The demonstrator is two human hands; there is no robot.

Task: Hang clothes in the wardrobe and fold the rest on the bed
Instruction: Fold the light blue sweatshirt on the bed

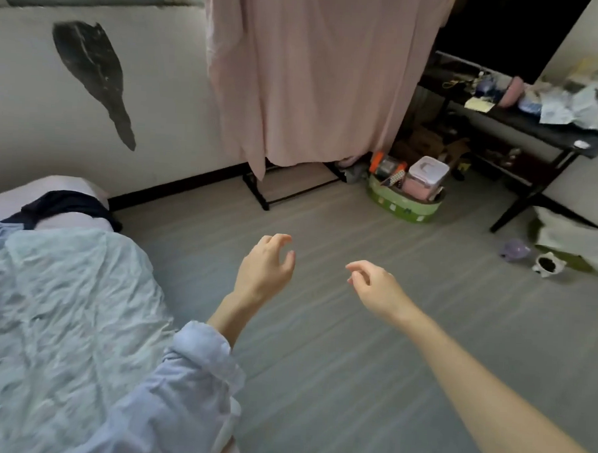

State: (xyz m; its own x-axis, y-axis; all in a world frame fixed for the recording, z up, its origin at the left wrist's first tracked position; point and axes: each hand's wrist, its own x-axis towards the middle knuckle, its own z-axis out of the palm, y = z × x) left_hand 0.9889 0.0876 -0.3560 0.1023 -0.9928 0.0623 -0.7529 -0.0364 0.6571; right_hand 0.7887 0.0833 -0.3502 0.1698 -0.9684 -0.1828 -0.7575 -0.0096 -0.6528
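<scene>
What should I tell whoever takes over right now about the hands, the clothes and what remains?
Left hand: open, fingers loosely curled, holds nothing, above the floor.
Right hand: open, empty, beside it.
Light blue garment: draped over the left forearm, trailing onto the bed.
Dark garment: lies unfolded on the pink pillow.
Wardrobe with pink curtain: ahead, curtain drawn.
Done: cannot tell from this view.
Left: hang or fold the blue garment, deal with the dark one.
</scene>
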